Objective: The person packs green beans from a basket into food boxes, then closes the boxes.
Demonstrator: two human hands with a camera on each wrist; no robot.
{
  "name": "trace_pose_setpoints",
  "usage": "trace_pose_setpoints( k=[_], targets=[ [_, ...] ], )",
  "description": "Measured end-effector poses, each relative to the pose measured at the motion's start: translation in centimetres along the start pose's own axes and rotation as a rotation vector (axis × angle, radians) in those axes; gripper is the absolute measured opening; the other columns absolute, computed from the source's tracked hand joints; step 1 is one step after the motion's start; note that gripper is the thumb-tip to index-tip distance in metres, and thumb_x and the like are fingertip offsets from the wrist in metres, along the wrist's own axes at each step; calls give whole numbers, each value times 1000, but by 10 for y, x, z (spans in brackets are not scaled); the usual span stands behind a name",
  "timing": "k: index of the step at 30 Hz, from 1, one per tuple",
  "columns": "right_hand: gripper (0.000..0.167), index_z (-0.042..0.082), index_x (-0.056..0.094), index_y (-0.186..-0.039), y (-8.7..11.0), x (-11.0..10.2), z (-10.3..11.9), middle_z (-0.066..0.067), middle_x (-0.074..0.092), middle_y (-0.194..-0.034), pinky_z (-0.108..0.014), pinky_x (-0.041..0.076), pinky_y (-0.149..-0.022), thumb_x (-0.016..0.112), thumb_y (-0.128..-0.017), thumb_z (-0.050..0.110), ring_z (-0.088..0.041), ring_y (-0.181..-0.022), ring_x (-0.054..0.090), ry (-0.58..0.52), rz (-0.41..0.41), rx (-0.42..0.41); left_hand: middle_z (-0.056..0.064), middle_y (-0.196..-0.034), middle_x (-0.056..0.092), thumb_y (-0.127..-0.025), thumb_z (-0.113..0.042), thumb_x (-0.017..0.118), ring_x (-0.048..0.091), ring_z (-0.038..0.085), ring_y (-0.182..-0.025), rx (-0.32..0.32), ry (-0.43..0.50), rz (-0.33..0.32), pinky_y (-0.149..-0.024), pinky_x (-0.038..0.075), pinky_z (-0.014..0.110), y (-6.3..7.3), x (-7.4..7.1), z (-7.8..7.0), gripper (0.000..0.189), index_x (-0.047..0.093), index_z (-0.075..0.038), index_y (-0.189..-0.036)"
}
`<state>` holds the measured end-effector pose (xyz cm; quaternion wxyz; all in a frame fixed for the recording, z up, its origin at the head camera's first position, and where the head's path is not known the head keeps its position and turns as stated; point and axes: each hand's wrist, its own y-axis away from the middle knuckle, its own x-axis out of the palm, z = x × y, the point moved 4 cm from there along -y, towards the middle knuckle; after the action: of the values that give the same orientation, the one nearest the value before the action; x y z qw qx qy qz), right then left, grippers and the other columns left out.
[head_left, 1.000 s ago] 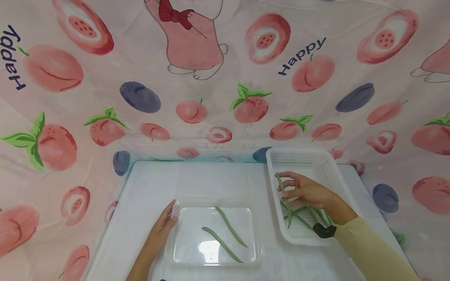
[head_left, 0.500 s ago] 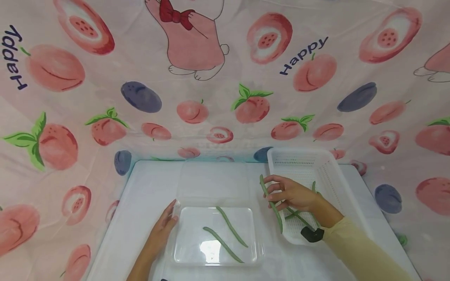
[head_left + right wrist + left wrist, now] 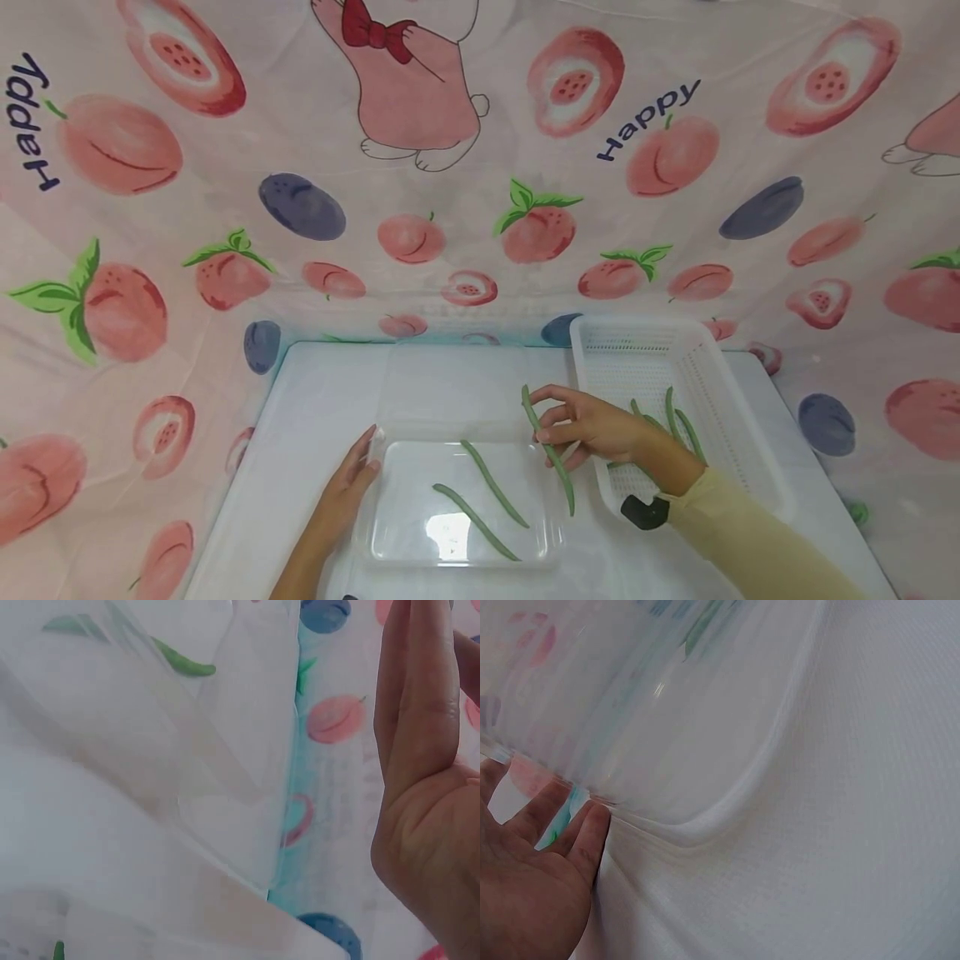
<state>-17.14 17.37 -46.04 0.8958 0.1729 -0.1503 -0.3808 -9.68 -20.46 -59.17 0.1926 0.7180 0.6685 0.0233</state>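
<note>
A green bean (image 3: 553, 457) is pinched between the thumb and fingers of my right hand (image 3: 592, 427), just past the right edge of a clear plastic box (image 3: 401, 537). Inside that box lie two other green beans (image 3: 492, 483), apart and slanting alike. My left hand (image 3: 347, 487) rests against the box's left side, its fingers extended; the left wrist view shows the fingertips (image 3: 592, 825) touching the clear rim. In the right wrist view my right hand (image 3: 420, 765) appears at the edge, and the bean it holds is out of sight.
A white perforated basket (image 3: 581, 367) with several green beans (image 3: 671, 412) stands to the right, partly behind my right forearm. The box's clear lid (image 3: 453, 383) extends behind it on the white table (image 3: 322, 392). Fruit-printed cloth (image 3: 450, 200) surrounds the table at the back and sides.
My right hand has carried the green bean left, out of the basket and over its rim towards the clear box. The left hand, the box and the two beans in it stay in place.
</note>
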Motion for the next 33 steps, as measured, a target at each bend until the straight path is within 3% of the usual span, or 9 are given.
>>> trace_pose_setpoints(
  k=[16,28,33],
  targets=[
    [62,10,43,-145,-15,30,-7,-6,67,-99,-34,64,-60,76,-93,14,-28,-79,76,42,0,18,6,-168,31,-105,-48,50,34,45,-150,-6,-14,-10,-105,48,66,-1,0,1,55,30,-47,-157],
    [63,13,44,-145,-23,29,-8,-7,67,-101,-40,65,-64,77,-92,16,-32,-84,77,81,-22,25,7,-169,29,-104,-52,50,32,45,-151,-17,-15,-7,-106,46,67,-1,0,2,57,29,-47,-157],
    [62,14,45,-144,-24,28,-8,-8,68,-102,-39,65,-64,78,-92,18,-27,-88,76,100,-37,25,6,-169,29,-105,-51,50,32,45,-151,-26,-17,-9,-105,47,67,-1,0,3,57,29,-47,-158]
  ],
)
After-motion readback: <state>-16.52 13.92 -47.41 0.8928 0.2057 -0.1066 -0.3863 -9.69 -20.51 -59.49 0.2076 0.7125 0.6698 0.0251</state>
